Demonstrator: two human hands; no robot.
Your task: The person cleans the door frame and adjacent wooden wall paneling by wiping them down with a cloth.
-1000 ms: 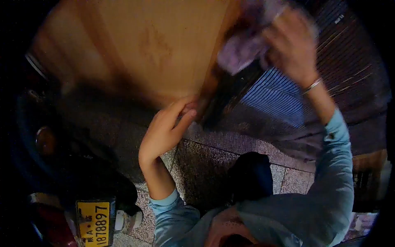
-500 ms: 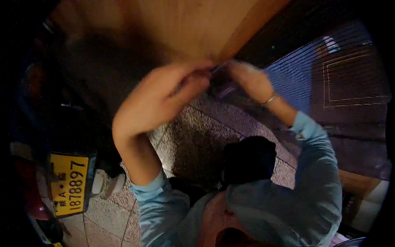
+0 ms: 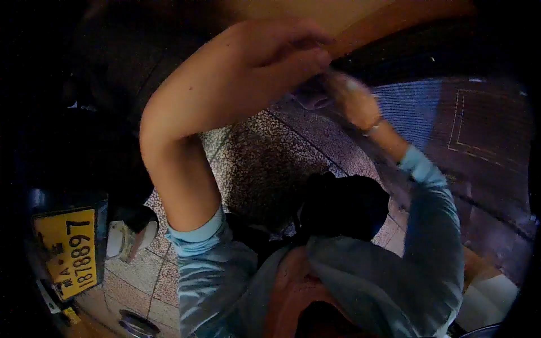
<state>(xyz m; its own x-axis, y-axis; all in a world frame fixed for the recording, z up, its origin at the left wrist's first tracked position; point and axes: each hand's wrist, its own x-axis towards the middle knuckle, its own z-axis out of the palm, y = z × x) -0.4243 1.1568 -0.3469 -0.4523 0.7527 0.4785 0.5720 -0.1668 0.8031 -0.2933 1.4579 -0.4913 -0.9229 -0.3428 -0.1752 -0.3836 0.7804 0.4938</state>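
My left hand (image 3: 282,50) is raised at the top middle, its thumb and fingers closed in a pinch. Whatever sits between those fingertips is too dark to make out. Close below and to the right is my right hand (image 3: 354,101), blurred, with fingers curled together near the left fingertips. A thin bracelet (image 3: 372,128) circles the right wrist. A dark purplish thing (image 3: 311,100) shows just beside the right fingers; its kind is unclear, and so is whether the hand touches it.
A wooden surface (image 3: 389,25) spans the top. Ribbed blue and brown material (image 3: 411,107) lies at right. At lower left are a yellow number plate (image 3: 70,248) and a shoe (image 3: 129,239). Speckled floor tiles (image 3: 253,152) lie below, with a black rounded shape (image 3: 346,208) in front of my chest.
My left hand has moved up and to the right, its forearm now larger in view. My right hand has shifted slightly, staying near the left fingertips. The view has tilted, and the number plate sits further left.
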